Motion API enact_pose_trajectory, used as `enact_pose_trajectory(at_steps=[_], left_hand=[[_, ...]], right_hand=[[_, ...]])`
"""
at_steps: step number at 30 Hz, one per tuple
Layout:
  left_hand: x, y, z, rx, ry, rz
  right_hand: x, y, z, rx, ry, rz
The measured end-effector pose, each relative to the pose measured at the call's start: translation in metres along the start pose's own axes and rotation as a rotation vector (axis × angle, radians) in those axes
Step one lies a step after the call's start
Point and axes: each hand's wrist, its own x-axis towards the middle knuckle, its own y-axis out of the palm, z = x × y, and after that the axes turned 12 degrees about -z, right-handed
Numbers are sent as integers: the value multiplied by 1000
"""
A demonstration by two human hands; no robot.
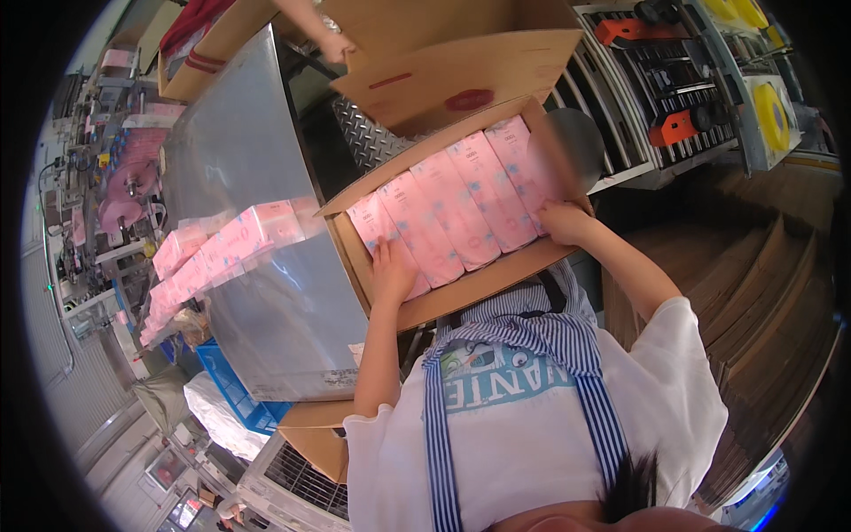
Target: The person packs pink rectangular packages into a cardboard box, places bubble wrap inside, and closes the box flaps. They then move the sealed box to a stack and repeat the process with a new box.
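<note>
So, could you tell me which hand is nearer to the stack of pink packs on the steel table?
Left. The left hand rests at the box end beside that stack; the right hand is at the far end.

Steel table [239, 142], pink packs [222, 248] on its edge, cardboard box [461, 288] alongside

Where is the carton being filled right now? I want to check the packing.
In the head view, the open cardboard carton sits centre frame, right of the steel chute, with both hands on its pink packs.
</note>
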Motion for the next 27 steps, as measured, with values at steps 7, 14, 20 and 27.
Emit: enact_pose_trajectory(at_steps=[7, 14, 20, 27], left_hand=[[15, -4, 20, -202, -19, 125], [12, -18, 38, -196, -160, -208], [33, -12, -18, -716, -497, -346], [59, -26, -162, -224, 266, -286]], right_hand=[[10, -88, -15, -71, 342, -656], [4, -129, -86, -7, 480, -504], [24, -54, -92, -172, 522, -282], [-51, -94, -92, 113, -76, 139]])
